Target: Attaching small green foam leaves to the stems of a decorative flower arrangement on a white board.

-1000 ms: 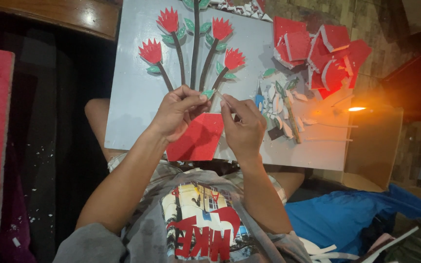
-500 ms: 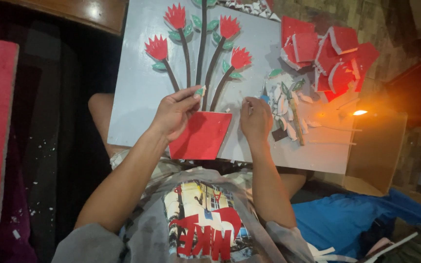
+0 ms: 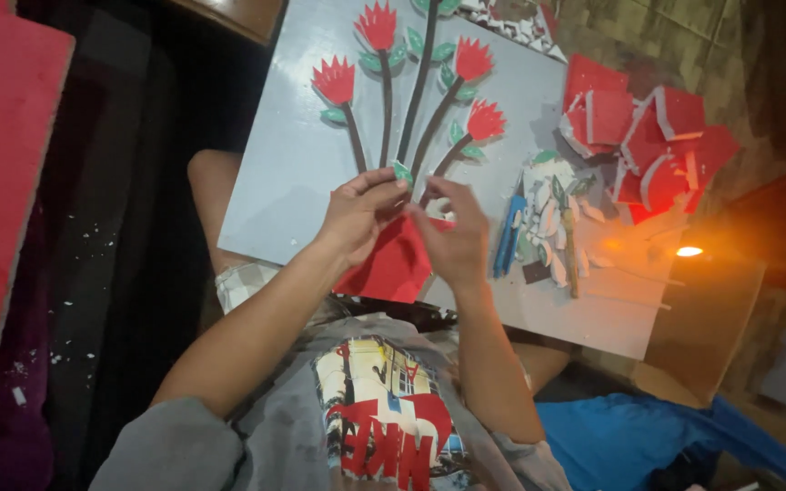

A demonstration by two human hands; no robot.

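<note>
- At the far left edge stands a big flat red foam sheet (image 3: 2,173), well apart from your hands, over a dark floor speckled with pale scraps.
- A pale grey rectangular board (image 3: 293,182) lies tilted across your lap; on it are four red spiky foam flowers (image 3: 379,23) on dark thin stems (image 3: 420,86) with small green foam leaves along them.
- Your left hand (image 3: 357,218) hovers at the near end of the stems, just above the red foam pot shape (image 3: 393,268) that sits on the near edge of the board. Its thumb and forefinger are pressed together on a small green foam leaf (image 3: 402,171), which is held right at the base of the stems; the other fingers curl under.
- Your right hand (image 3: 455,236) is just beside the left, nearly touching it, over the right part of the red pot shape. Its fingers are bent and drawn together toward the left hand's tips; you cannot tell whether they grip anything.
- To the right of your hands, on the board, lies a heap of white and green foam offcuts (image 3: 552,214) with a blue stick-shaped tool (image 3: 508,236) at its left side.
- Farther right and far, a pile of red foam pieces with white edges (image 3: 648,136) rests at the board's corner.
- At the right, a small orange flame (image 3: 689,251) glows beside a brown cardboard piece (image 3: 711,318).
</note>
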